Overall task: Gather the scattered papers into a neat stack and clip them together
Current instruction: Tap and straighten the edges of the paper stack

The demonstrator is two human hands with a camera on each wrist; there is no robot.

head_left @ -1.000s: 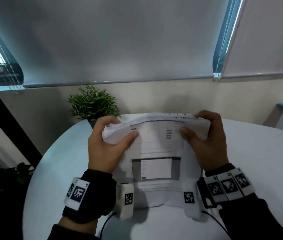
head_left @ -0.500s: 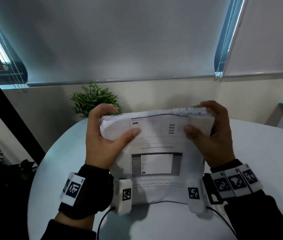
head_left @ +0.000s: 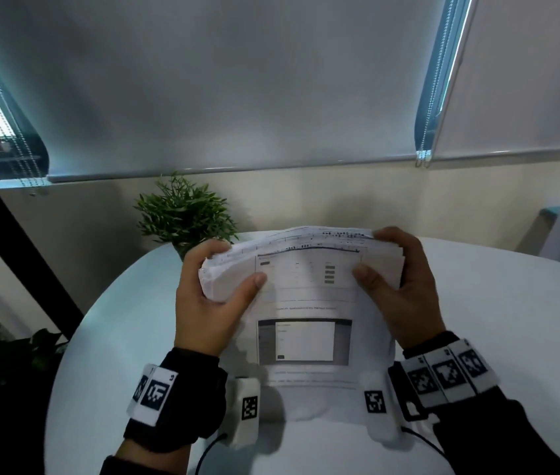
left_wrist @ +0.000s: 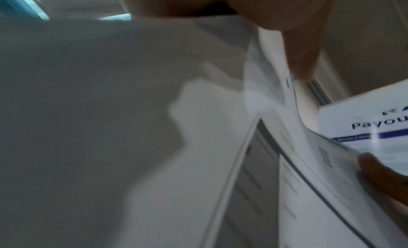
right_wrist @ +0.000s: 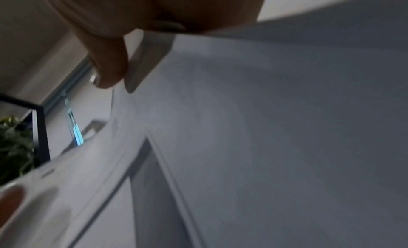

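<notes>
Above the white table (head_left: 477, 320), at 6 o'clock from the plant (head_left: 184, 214), the left hand (head_left: 210, 303) and right hand (head_left: 405, 289) each grasped the papers (head_left: 306, 303) upright, mid-squaring; clipping appeared to require flush edges first.

Both hands are raised in front of the body, palms turned inward toward each other. The left hand (head_left: 210, 299) has its thumb stretched across the front and fingers curled behind the upper edge. The right hand (head_left: 405, 289) mirrors it, thumb forward, fingers wrapped over the top. Dark sleeves cover both forearms.
</notes>
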